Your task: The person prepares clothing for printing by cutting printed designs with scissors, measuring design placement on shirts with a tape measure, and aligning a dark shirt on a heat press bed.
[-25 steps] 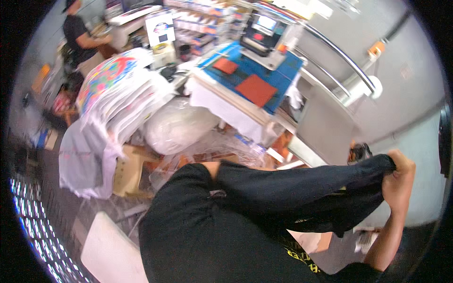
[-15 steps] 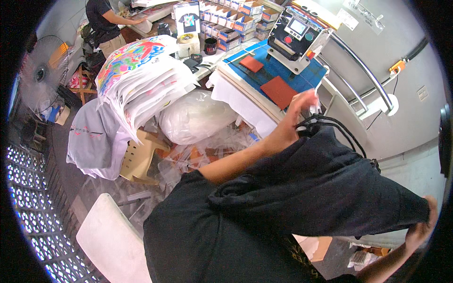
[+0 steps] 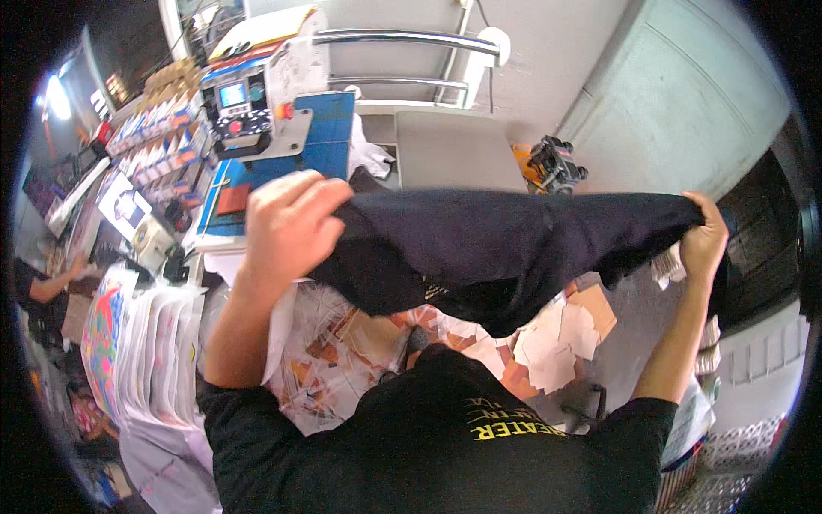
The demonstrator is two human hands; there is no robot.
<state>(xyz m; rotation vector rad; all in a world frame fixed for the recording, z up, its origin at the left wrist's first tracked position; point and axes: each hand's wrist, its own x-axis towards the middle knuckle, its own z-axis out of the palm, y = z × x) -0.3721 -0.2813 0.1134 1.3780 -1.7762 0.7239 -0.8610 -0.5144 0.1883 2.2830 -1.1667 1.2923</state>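
Note:
A black cloth garment (image 3: 505,236) is stretched sideways in the air in front of my chest; its exact kind does not show. My left hand (image 3: 295,224) grips its left end, fingers curled and slightly blurred. At the far right end, my right hand (image 3: 704,236) holds the other edge between thumb and fingers. The cloth's upper edge runs nearly straight between the hands, while the lower part hangs in loose folds. A bit of small pale print shows near its lower middle.
Beyond my left hand stands a heat press (image 3: 235,107) with a blue top (image 3: 321,128) and a reddish pad (image 3: 232,200). A grey flat board (image 3: 458,150) lies behind the garment. Stacked printed white sheets (image 3: 158,355) are at left. Cardboard pieces (image 3: 556,343) lie on the floor.
My view has turned right. The garment, earlier slanting down to the right with black cords showing at its left end, is now held level across; both hands still grip it.

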